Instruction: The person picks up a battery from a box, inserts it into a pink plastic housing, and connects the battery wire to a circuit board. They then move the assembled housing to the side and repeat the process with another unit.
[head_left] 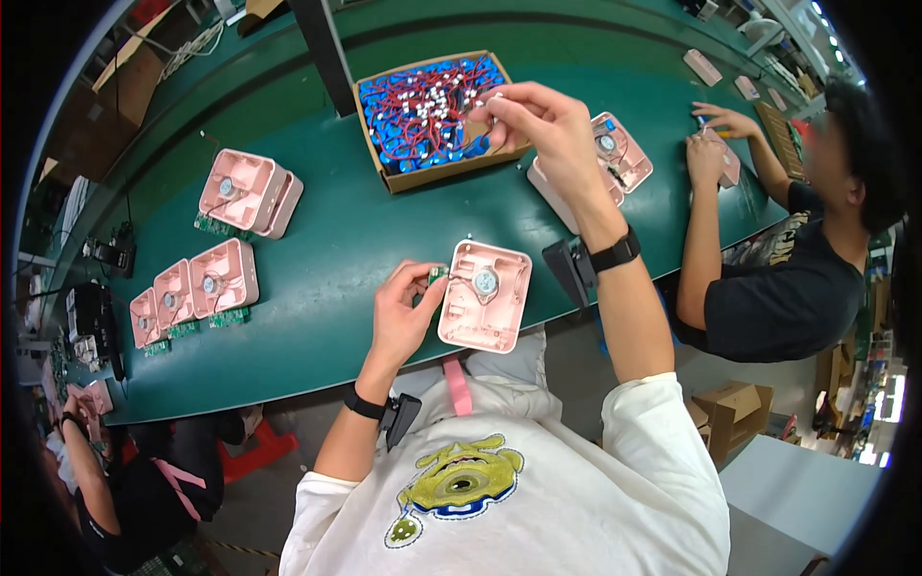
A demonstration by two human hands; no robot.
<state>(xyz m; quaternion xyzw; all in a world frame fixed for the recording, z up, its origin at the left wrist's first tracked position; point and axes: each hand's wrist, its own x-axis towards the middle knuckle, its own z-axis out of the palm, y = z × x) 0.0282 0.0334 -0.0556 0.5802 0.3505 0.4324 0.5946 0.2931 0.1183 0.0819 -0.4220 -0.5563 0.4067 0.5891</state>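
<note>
My left hand [401, 305] pinches a small green circuit board [437, 274] at the left edge of a pink plastic housing [509, 312]. The housing lies open side up near the table's front edge, with a round silver speaker [486, 281] inside and thin wires running to the board. Above the right side of a cardboard box [423, 180], my right hand [538, 120] is closed, finger and thumb pinching a thin battery lead [495, 99]. A blue battery [475, 147] shows just below these fingers; whether it hangs from that lead I cannot tell. Blue batteries with red wires and white connectors fill the box.
Stacked pink housings [252, 192] and a row of pink housings [219, 278] with green boards sit on the left. More open housings [615, 154] lie behind my right forearm. A co-worker [788, 250] works at the right; another person [144, 470] sits lower left. A dark post [324, 58] rises behind the box.
</note>
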